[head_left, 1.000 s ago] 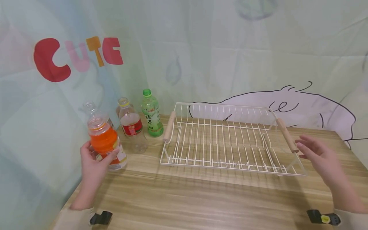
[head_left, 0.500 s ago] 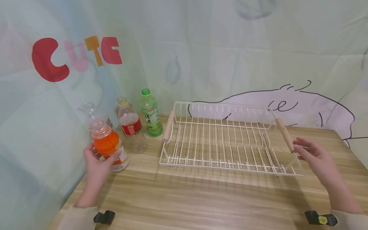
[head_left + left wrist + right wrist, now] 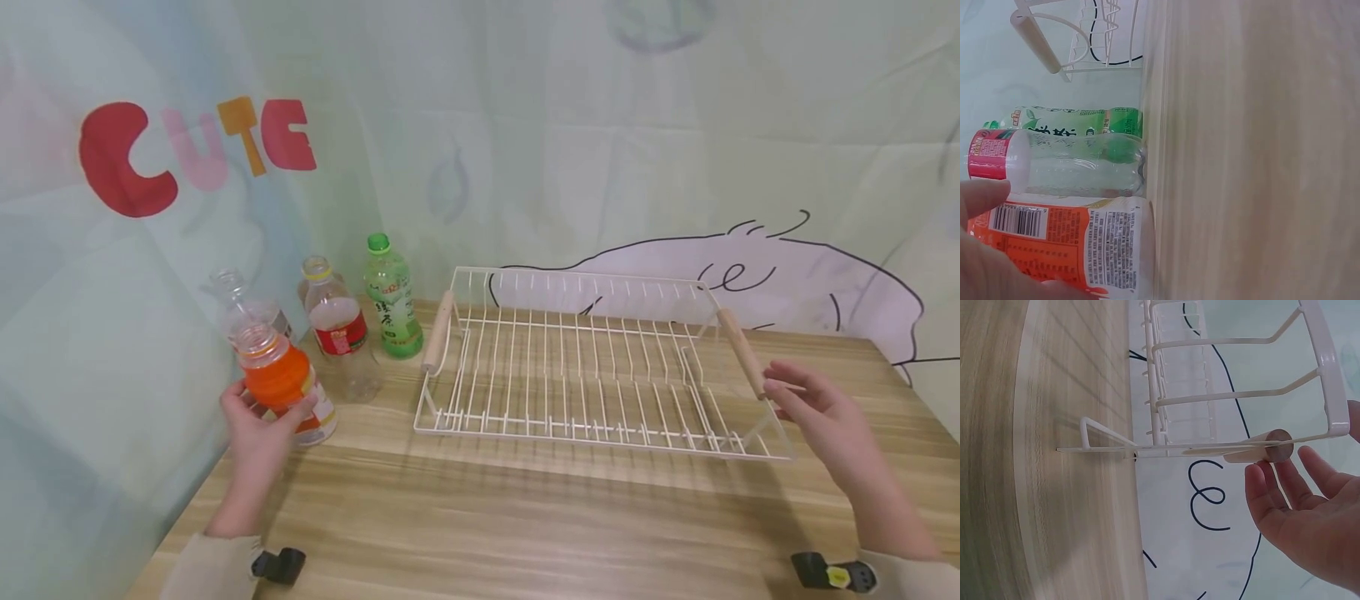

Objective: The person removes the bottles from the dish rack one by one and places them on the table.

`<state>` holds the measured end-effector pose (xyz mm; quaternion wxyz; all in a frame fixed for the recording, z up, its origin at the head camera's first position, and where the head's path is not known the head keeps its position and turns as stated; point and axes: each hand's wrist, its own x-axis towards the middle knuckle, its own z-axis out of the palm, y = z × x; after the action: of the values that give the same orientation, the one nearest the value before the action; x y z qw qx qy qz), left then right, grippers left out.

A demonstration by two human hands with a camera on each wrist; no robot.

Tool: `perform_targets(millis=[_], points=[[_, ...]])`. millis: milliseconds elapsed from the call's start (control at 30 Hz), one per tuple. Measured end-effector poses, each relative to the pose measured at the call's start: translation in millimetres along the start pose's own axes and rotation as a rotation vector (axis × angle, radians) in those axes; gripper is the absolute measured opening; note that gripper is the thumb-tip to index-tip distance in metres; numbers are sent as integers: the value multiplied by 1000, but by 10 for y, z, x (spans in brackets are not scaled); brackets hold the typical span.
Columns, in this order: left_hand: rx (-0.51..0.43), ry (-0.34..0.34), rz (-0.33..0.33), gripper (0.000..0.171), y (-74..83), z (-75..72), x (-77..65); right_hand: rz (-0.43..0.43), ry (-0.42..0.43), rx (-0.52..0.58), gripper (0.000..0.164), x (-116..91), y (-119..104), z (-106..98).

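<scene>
My left hand grips an uncapped clear bottle with an orange label, thumb on the near side and fingers round the far side. It stands upright on the table at the left. Close behind it are a bare-looking clear bottle, a clear bottle with a red label and a capped green tea bottle. At the right, my right hand has its fingertips right at the front end of a wooden handle on the white wire dish rack, its fingers loosely bent.
The rack's left wooden handle is beside the green bottle. A printed curtain hangs along the back and left of the wooden table. Another bottle's brownish edge shows behind the red-labelled one.
My left hand and the orange-labelled bottle have shifted slightly right, nearer the red-labelled bottle. My right hand has drawn a little left, closer to the rack's handle. The view has shifted slightly.
</scene>
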<state>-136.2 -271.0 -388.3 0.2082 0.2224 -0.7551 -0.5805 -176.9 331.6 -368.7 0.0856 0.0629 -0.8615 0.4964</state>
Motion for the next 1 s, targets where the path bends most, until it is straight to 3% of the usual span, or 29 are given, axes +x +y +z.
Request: perform_targets(millis=[233,733,867,1000], points=[[18,-2,-10,83,-28,18,16,29,-8,-37,50,-8,-20,6],[31,-29,-17,86,-3,42,10,19,4,-19,42,-26,-13,-3],[9,-7,12,90,10,56,-4,7,9,-1,39,-31,-5,-4],[-3,61,80,93,32,74,-40,-2,12,16,35,-26,1,-1]])
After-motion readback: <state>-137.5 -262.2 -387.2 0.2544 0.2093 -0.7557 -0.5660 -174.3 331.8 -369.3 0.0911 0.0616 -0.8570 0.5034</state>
